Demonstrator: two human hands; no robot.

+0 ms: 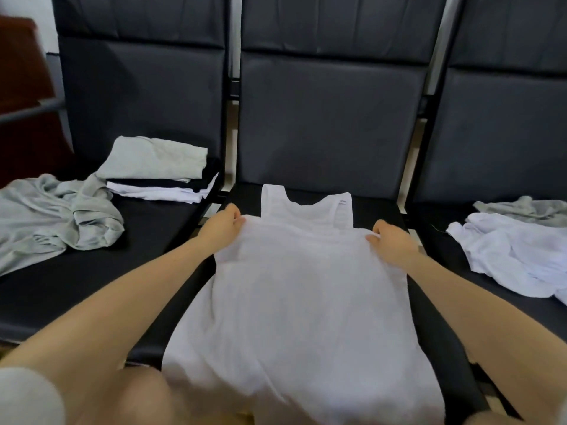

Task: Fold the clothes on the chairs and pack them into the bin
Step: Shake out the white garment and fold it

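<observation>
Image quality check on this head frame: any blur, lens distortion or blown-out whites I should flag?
Head view: wide-angle bending bows the chair backs outward. The white tank top is nearly blown out, its ribbing faint. The lower edge is soft, with forearms and hem blurred. The left hand, right hand and folded stack are reasonably sharp. Lighting is even, with no hard shadows or glare.

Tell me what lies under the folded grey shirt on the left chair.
Under the folded grey shirt lies a folded black garment, and below that a folded white garment, all stacked on the left chair's seat. Only their edges show; anything deeper in the stack is covered.
</observation>
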